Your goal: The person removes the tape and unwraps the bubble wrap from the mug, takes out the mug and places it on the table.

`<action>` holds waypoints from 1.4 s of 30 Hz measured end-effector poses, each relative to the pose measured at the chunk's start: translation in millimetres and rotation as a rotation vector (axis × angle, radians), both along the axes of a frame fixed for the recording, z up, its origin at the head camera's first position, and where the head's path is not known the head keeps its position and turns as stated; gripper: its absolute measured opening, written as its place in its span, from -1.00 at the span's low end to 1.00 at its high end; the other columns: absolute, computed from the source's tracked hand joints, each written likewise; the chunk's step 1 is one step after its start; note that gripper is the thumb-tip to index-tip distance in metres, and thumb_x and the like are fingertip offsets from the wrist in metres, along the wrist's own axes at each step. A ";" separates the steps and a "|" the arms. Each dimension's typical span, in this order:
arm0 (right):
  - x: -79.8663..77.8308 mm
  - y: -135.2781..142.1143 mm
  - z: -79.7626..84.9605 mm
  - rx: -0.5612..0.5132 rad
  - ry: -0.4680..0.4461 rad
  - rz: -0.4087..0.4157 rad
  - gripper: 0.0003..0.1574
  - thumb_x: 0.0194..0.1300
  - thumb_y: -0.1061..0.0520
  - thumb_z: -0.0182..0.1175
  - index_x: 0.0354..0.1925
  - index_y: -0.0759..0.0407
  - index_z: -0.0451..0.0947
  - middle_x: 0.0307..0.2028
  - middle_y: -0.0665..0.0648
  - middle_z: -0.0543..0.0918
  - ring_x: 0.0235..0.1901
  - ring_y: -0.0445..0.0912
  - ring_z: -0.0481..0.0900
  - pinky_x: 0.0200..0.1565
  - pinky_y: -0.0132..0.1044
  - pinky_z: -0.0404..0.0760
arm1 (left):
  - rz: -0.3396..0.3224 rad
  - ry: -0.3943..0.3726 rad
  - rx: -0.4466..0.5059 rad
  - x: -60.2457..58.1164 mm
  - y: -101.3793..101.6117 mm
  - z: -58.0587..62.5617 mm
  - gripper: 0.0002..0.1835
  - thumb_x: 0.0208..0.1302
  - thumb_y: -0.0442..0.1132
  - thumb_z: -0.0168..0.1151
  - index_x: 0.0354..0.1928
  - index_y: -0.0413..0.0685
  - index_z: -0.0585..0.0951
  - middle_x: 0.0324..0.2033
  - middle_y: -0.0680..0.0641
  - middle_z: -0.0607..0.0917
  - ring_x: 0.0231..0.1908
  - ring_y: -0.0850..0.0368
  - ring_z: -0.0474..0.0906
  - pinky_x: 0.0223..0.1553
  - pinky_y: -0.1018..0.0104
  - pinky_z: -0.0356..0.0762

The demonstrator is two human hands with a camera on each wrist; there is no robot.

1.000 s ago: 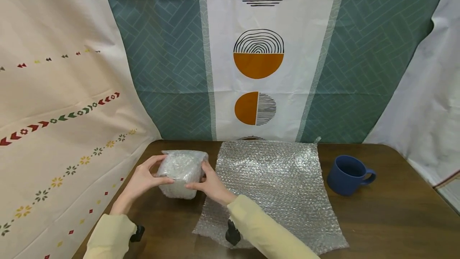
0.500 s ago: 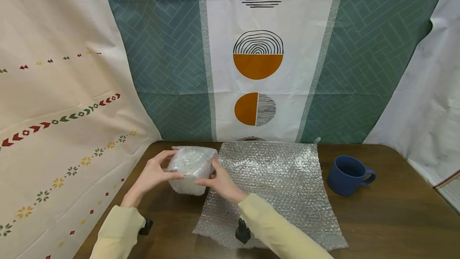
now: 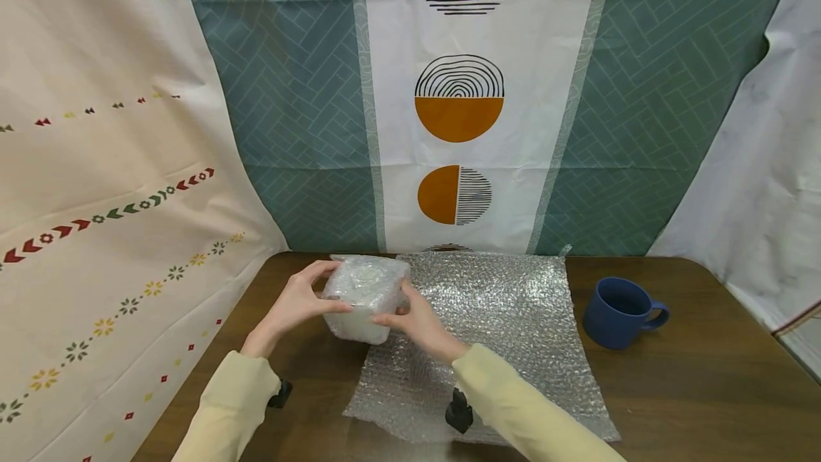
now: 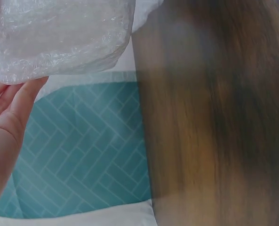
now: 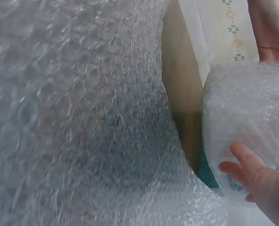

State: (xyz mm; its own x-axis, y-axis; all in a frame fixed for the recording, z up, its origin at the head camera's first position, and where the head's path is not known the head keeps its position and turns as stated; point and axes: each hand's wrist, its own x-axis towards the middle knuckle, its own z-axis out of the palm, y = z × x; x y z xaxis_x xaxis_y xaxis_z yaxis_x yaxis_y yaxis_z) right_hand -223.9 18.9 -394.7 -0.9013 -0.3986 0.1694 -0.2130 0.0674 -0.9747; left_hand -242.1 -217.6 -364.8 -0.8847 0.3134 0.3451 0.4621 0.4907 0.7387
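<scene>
A boxy bundle of bubble wrap [image 3: 365, 287], whitish and shiny, is held between both hands in the head view; what lies inside it cannot be made out. My left hand [image 3: 298, 305] grips its left side, thumb along the near face. On the opposite side my right hand [image 3: 423, 323] holds it with thumb and fingers. The left wrist view shows the bundle [image 4: 64, 37] with fingertips under its edge. In the right wrist view the fingers [image 5: 247, 162] lie against its wrapped side. Beneath and to the right spreads a flat bubble wrap sheet [image 3: 494, 334].
A blue mug [image 3: 617, 312] stands right of the sheet, its handle pointing right. The brown wooden table [image 3: 693, 391] runs up to a patterned curtain [image 3: 308, 105] at the back. A cream cloth [image 3: 115, 219] hangs along the left side.
Both hands have carried the wrapped bundle to the right and slightly up, from above the bare table to over the left edge of the sheet. The mug and sheet stay put.
</scene>
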 end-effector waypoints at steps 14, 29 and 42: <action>2.6 25.4 0.5 -0.039 0.023 0.003 0.04 0.09 0.18 0.31 0.38 0.17 -0.07 0.26 0.33 0.11 0.01 0.28 0.37 -0.13 -0.15 0.50 | -0.060 -0.016 -0.001 12.7 37.3 24.7 -0.26 -0.18 -0.30 0.50 0.10 -0.37 0.39 -0.03 -0.23 0.47 -0.10 -0.10 0.41 -0.29 0.24 0.53; 6.7 56.8 3.2 0.003 -0.011 -0.068 0.04 0.07 0.11 0.34 0.37 0.17 -0.03 0.26 0.31 0.12 0.00 0.23 0.40 -0.12 -0.11 0.49 | -0.107 -0.031 -0.015 12.2 68.3 33.0 -0.27 -0.18 -0.29 0.50 0.09 -0.36 0.40 -0.08 -0.20 0.49 -0.10 -0.09 0.40 -0.25 0.24 0.51; 15.5 81.4 4.4 0.001 -0.011 -0.135 0.00 0.05 0.20 0.34 0.35 0.19 0.03 0.24 0.32 0.16 -0.04 0.24 0.44 -0.17 -0.14 0.53 | -0.166 -0.033 -0.069 -15.6 86.9 6.8 -0.24 -0.19 -0.15 0.51 0.12 -0.17 0.39 -0.06 -0.08 0.46 -0.11 -0.03 0.40 -0.23 0.18 0.46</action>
State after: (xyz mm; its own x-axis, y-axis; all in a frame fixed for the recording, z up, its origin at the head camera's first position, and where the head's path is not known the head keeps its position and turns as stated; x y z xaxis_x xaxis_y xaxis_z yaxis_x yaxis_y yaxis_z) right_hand -208.4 100.2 -390.3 -0.9486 -0.2740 0.1586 -0.1908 0.0951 -0.9770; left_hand -257.7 -130.7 -358.0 -0.8293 0.4778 0.2898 0.5172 0.4596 0.7220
